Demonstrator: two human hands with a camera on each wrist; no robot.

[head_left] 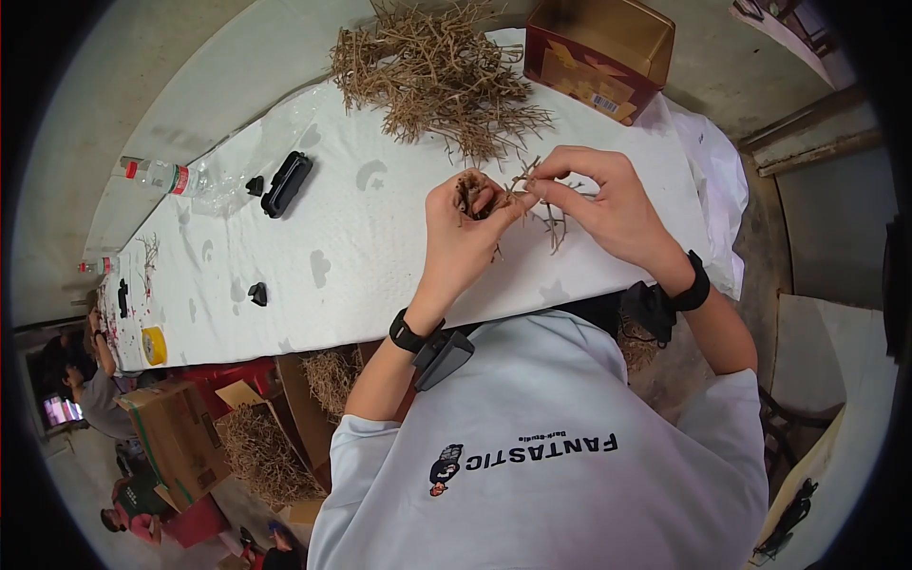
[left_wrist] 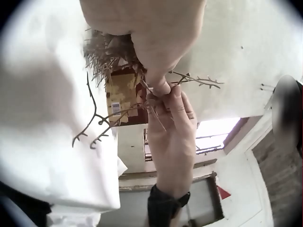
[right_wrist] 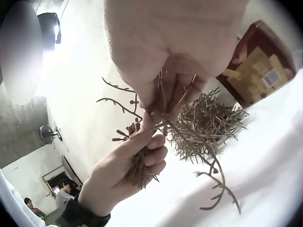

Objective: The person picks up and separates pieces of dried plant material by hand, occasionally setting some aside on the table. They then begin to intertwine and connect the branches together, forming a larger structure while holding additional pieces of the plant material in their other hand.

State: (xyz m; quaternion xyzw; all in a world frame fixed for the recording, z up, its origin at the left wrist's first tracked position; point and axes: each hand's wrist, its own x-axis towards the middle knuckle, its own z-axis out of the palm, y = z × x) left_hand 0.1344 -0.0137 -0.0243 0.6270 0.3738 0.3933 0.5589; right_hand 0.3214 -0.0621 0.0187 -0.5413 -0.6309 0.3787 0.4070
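Observation:
Over the white-covered table (head_left: 380,247), both hands meet in front of the person's chest. The left hand (head_left: 456,237) curls round a small bundle of short brown twig pieces (right_wrist: 138,172), and its thumb and forefinger meet the right hand's fingertips. With thumb and fingers the right hand (head_left: 613,204) pinches a thin, dry, branching twig (left_wrist: 102,118). Forked ends of this twig stick out on both sides of the fingers in the wrist views. Beyond the hands lies a large tangled heap of dry twigs (head_left: 427,81).
A red and gold box (head_left: 570,71) stands open beside the heap. Left along the table are a black case (head_left: 286,184), a plastic bottle (head_left: 157,175), a small black piece (head_left: 257,294) and yellow tape (head_left: 153,346). Cardboard boxes (head_left: 176,437) with more twigs sit below; people are farther off.

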